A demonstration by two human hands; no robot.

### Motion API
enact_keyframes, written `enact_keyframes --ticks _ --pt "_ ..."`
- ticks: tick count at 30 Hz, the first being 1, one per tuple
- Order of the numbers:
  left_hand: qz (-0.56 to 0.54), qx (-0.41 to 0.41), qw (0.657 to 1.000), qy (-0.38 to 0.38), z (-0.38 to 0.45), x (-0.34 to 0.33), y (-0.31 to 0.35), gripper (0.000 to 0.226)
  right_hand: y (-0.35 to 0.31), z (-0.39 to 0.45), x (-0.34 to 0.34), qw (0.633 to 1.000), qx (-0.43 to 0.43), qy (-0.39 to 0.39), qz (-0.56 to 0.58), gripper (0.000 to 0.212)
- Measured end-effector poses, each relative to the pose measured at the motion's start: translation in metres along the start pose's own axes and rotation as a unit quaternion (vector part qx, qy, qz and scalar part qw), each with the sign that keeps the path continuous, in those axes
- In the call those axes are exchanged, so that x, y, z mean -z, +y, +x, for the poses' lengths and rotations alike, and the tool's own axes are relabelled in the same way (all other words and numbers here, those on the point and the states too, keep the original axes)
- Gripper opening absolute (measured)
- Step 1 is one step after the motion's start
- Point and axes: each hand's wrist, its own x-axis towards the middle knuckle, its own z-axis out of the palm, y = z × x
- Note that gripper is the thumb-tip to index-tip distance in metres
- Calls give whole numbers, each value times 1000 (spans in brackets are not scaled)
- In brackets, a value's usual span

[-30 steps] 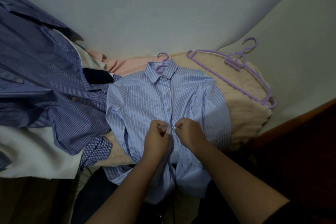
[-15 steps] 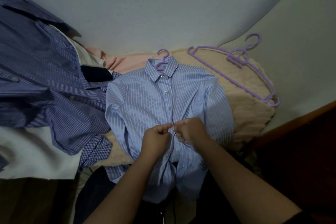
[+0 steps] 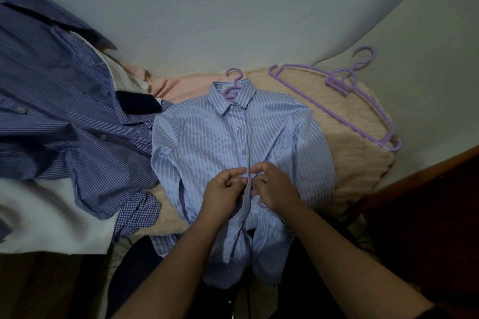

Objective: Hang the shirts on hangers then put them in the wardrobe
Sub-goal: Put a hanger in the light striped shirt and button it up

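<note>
Nearest: left hand [image 3: 222,189] and right hand [image 3: 275,188], both pinching the front placket of the light blue striped shirt [image 3: 207,147] at mid-chest, fingers curled on the cloth at either side of the opening. Probably a button being fastened (the button itself hidden under the fingertips). For a clean result: both edges kept level, buttonhole held taut, button pushed fully through before release. Shirt laid flat on a cream blanket [image 3: 350,142], already on a purple hanger [image 3: 233,83], only hook and neck showing at the collar. Left of it: dark blue striped shirt [image 3: 51,90], unhung, partly cut off by the frame edge. Farther right: spare purple hangers [image 3: 344,85], number hard to count where overlapping. Wardrobe not in view; support beneath the blanket concealed.
</note>
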Motion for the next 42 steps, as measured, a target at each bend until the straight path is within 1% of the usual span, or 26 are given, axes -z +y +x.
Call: enact_keyframes --ticks 1,3,6,8,10,13,17,20,25,28,33,36,39,42 --pt "1 -5 1000 -2 1 -1 0 21 3 0 0 999 25 7 -34 24" --pt "-4 -12 1000 3 1 -3 0 22 6 0 0 999 38 10 -34 25" --pt "-3 -22 1000 14 1 -3 -3 20 7 2 -1 999 17 6 36 19" --pt "-9 -19 1000 9 4 -1 -6 21 9 4 -2 997 -9 8 77 17" --pt "-17 -11 1000 0 6 1 -8 23 11 8 -4 995 -31 13 97 23" --pt "-30 -4 1000 -6 8 1 -10 26 10 9 -5 996 -33 15 78 32" --pt "-36 -6 999 12 8 0 -11 29 6 11 -8 998 -24 13 63 34" --pt "-60 -8 998 34 6 -1 -14 29 6 13 -9 999 -17 12 25 34" --pt "-111 24 993 38 7 1 -9 29 4 12 -9 997 -27 -11 76 31" --pt "-132 47 990 29 7 4 -5 28 2 11 -9 994 -36 -14 102 30" --pt "-145 61 988 8 9 7 -8 24 1 12 -5 994 -48 -29 97 20" --pt "-139 70 988 1 12 7 -9 22 2 12 -1 993 -47 -39 104 19" --pt "-130 75 989 -11 15 8 -11 22 -1 12 -2 992 -53 -27 113 19" --pt "-143 74 987 -23 16 10 -14 26 1 13 -5 995 -48 -6 88 21"
